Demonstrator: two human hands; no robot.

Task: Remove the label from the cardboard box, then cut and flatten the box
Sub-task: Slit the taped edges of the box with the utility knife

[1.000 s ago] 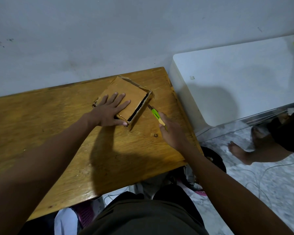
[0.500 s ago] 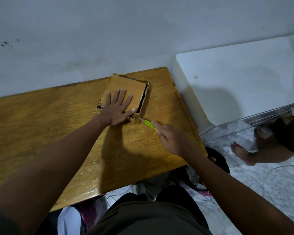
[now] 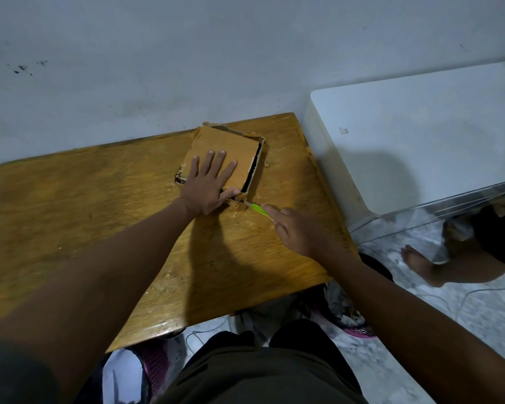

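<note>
The cardboard box sat near the desk's far right corner, close to the wall along the far edge. The left hand lay flat on it; the right hand, holding a green cutter, blocked its near right corner. Bare wood lay open toward the left edge and near edge. A white cabinet stood against the right edge.

The left hand covers the near left part of the cardboard box. The green cutter's handle end disappears under the right hand; its blade tip, seemingly at the box's near corner, is too small to tell.
</note>
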